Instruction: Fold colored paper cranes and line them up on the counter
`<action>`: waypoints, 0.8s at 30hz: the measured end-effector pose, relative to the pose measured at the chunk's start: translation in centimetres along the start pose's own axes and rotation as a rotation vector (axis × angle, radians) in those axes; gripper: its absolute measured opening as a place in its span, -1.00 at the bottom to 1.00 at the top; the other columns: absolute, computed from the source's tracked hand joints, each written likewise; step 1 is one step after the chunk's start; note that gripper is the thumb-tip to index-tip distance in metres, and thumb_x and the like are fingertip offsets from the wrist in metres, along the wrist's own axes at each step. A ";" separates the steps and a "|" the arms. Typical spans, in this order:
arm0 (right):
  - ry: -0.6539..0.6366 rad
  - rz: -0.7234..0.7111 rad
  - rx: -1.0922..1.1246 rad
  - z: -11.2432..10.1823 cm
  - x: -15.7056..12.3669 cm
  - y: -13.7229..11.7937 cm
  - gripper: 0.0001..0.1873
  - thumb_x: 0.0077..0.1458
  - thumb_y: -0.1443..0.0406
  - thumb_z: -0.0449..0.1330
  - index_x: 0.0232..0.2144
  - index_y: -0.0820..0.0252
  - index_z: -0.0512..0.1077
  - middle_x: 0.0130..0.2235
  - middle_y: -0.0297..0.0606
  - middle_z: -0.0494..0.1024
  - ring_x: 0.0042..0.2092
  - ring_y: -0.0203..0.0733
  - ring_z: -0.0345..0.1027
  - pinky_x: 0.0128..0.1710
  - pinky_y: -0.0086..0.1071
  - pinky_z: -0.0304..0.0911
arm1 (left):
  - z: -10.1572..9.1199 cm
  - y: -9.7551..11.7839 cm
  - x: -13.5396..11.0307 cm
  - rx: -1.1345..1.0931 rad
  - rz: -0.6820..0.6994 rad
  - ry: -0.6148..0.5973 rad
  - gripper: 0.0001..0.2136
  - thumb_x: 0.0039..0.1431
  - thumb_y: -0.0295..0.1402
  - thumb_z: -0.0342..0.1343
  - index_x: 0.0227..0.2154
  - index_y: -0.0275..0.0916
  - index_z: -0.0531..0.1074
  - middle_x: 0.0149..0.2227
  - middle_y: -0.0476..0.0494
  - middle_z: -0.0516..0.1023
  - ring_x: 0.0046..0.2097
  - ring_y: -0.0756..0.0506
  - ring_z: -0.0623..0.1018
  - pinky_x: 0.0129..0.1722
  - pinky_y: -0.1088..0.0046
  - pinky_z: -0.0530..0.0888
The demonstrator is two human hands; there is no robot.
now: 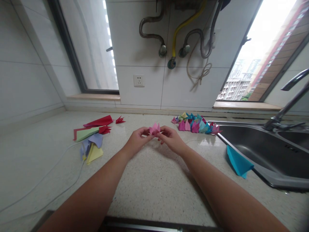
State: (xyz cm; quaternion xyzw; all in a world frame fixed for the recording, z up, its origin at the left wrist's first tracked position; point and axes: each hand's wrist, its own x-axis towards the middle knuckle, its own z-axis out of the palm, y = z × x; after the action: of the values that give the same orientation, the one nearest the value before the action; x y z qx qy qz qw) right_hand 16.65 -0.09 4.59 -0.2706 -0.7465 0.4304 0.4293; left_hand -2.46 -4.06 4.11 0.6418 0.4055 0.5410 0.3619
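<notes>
Both of my hands meet over the middle of the speckled counter. My left hand and my right hand pinch a small folded pink paper piece between their fingertips, holding it a little above the surface. To the right behind it lies a cluster of several folded paper pieces in pink, blue, green and yellow. On the left lie loose coloured paper sheets in red, green, lilac and yellow.
A steel sink with a tap fills the right side; a blue folded paper hangs over its rim. A white cable runs across the left counter. Wall socket and hoses are on the tiled back wall.
</notes>
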 end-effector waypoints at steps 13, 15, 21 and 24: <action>0.036 -0.018 0.023 0.1 -0.1 0.1 -0.78 -0.01 0.30 0.26 -0.24 0.16 0.43 -0.27 -0.28 0.49 -0.38 -0.32 0.31 -0.44 -0.41 0.32 | 0.1 -0.9 0.2 -0.076 0.010 0.038 -0.51 -0.01 -0.30 0.34 -0.03 -0.24 0.33 -0.11 -0.21 0.51 -0.13 -0.08 0.51 -0.16 0.39 0.45; 0.032 -0.024 0.007 0.1 -0.1 0.2 -0.77 -0.01 0.31 0.25 -0.23 0.16 0.44 -0.27 -0.28 0.49 -0.37 -0.31 0.32 -0.43 -0.41 0.32 | 0.1 -0.9 0.1 -0.063 0.011 0.026 -0.49 -0.01 -0.30 0.34 0.01 -0.25 0.34 -0.10 -0.23 0.51 -0.11 -0.09 0.50 -0.16 0.38 0.46; 0.025 -0.040 -0.026 0.1 -0.1 0.4 -0.78 -0.01 0.33 0.24 -0.23 0.15 0.45 -0.27 -0.29 0.49 -0.34 -0.30 0.33 -0.39 -0.41 0.31 | 0.1 -0.6 0.0 -0.032 0.023 0.014 -0.53 0.00 -0.28 0.33 -0.02 -0.28 0.40 -0.08 -0.25 0.51 -0.08 -0.13 0.50 -0.15 0.35 0.47; 0.024 -0.057 -0.029 0.1 -0.1 0.4 -0.78 -0.01 0.33 0.24 -0.23 0.15 0.45 -0.19 -0.25 0.49 -0.30 -0.29 0.34 -0.40 -0.42 0.31 | 0.0 -0.7 0.1 -0.040 0.038 0.013 -0.57 0.01 -0.28 0.33 -0.05 -0.27 0.41 -0.08 -0.24 0.51 -0.09 -0.12 0.50 -0.15 0.37 0.47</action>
State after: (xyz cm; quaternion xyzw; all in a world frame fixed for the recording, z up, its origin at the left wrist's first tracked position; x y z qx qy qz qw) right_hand 16.58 0.03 4.16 -0.2607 -0.7547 0.4040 0.4463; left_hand -2.51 -3.71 3.53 0.6384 0.3848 0.5600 0.3617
